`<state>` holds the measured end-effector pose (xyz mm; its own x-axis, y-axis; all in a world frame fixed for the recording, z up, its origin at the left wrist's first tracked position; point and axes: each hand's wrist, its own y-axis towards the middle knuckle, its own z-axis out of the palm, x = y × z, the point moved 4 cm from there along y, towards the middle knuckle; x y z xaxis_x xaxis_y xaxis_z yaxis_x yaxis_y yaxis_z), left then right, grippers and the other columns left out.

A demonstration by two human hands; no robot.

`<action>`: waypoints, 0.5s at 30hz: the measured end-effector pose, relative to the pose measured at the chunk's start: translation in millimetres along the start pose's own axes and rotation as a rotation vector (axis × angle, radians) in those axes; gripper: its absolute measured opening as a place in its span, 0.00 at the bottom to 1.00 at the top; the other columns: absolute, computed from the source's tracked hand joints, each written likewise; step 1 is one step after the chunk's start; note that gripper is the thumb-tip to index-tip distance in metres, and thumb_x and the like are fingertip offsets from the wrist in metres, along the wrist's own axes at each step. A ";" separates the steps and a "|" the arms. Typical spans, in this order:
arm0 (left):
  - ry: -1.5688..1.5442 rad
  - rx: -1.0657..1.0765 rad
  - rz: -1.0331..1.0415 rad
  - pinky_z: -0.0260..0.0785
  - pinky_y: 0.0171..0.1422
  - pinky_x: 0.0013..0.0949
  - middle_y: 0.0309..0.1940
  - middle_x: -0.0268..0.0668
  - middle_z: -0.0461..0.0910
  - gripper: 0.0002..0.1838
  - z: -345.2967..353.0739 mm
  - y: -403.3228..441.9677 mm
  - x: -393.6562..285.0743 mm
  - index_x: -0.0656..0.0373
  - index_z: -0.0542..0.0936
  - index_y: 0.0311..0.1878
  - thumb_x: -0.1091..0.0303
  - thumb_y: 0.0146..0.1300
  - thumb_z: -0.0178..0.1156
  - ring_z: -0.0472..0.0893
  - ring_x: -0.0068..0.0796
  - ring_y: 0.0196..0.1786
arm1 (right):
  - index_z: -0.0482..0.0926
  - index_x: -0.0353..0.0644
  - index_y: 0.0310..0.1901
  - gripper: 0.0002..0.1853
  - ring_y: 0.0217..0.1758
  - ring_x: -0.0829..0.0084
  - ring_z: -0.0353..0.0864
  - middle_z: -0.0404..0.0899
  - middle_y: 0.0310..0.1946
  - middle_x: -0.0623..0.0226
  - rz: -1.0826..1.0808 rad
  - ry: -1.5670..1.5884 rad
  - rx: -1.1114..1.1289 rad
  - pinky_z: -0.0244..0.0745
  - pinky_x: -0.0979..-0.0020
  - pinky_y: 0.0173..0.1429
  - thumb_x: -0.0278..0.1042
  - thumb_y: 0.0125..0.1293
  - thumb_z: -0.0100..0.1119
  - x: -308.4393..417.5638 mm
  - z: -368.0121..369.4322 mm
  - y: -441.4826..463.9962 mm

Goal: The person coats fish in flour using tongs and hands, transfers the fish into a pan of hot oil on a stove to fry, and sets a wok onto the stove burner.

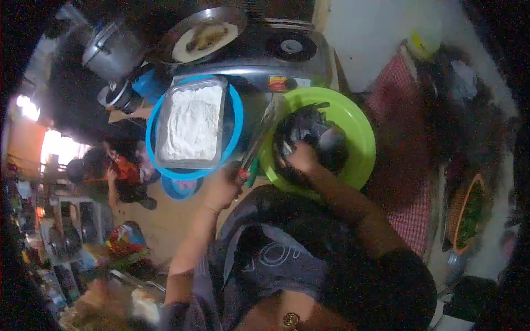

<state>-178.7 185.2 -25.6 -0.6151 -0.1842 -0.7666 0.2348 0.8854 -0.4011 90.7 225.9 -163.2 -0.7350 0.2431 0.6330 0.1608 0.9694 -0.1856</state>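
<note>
Gripping a long metal utensil [258, 135], perhaps tongs, with the left hand [223, 186] closed round its near end, at 8 o'clock from the view's centre. Angled toward 12 o'clock, between the two basins, probably to stay handy without dipping into either. Too blurred to name, the bits of red and green at the fingers.

Reaching with the right hand [301, 158] into a dark plastic bag [309, 124], fingers bent against it between 2 and 3 o'clock; impossible to tell whether closed on anything. Nested inside a green basin [364, 132] at 2 o'clock, likely to prop the loose bag and catch drips.

See at 10 o'clock a clear tray [221, 121] of white powder [190, 124], lying over a blue basin [151, 135], presumably to catch stray powder. Find at 11 o'clock, on the stove [248, 66], a wide pan [190, 20] with pale and brown contents, apparently placed there for heat. Note also a small blue bowl [181, 197] toward 8 o'clock, just beside the blue basin.
</note>
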 end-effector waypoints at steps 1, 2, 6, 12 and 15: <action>-0.011 0.008 -0.020 0.65 0.19 0.31 0.22 0.35 0.77 0.18 -3.3 -4.2 -1.0 0.56 0.76 0.54 0.55 0.68 0.59 0.75 0.24 0.19 | 0.82 0.36 0.43 0.24 0.43 0.45 0.83 0.82 0.38 0.45 -0.006 0.010 0.068 0.76 0.54 0.49 0.45 0.48 0.70 -4.8 -3.4 5.9; -0.019 0.016 -0.041 0.66 0.19 0.31 0.22 0.35 0.78 0.18 -8.1 -6.8 -4.2 0.56 0.76 0.54 0.54 0.68 0.59 0.75 0.24 0.19 | 0.83 0.35 0.40 0.22 0.42 0.45 0.83 0.82 0.37 0.45 -0.009 0.023 0.138 0.77 0.54 0.48 0.44 0.48 0.70 -8.6 -3.0 8.4; -0.062 0.039 -0.093 0.63 0.18 0.30 0.23 0.34 0.77 0.19 -15.0 -5.4 13.2 0.56 0.75 0.54 0.53 0.68 0.59 0.74 0.22 0.19 | 0.84 0.34 0.37 0.21 0.38 0.49 0.84 0.82 0.32 0.44 -0.030 -0.091 0.064 0.77 0.56 0.44 0.44 0.48 0.70 -10.6 -6.2 12.0; -0.066 0.032 -0.089 0.60 0.18 0.27 0.22 0.32 0.75 0.19 -31.2 -21.4 -0.9 0.59 0.77 0.53 0.56 0.66 0.62 0.72 0.19 0.20 | 0.83 0.34 0.42 0.15 0.38 0.59 0.85 0.85 0.36 0.53 0.161 0.431 0.017 0.77 0.60 0.45 0.38 0.61 0.64 -59.3 -17.6 20.8; -0.038 0.118 -0.013 0.60 0.19 0.27 0.21 0.30 0.75 0.19 -32.0 -20.3 3.9 0.60 0.79 0.53 0.58 0.66 0.64 0.72 0.18 0.20 | 0.80 0.36 0.48 0.14 0.37 0.65 0.82 0.84 0.38 0.61 0.152 1.108 0.128 0.75 0.65 0.43 0.38 0.67 0.59 -78.1 -29.2 27.7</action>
<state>-210.0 180.2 -4.4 -0.5901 -0.2134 -0.7786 0.3153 0.8269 -0.4656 171.8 234.8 -195.8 0.2873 0.3165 0.9040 0.0834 0.9320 -0.3528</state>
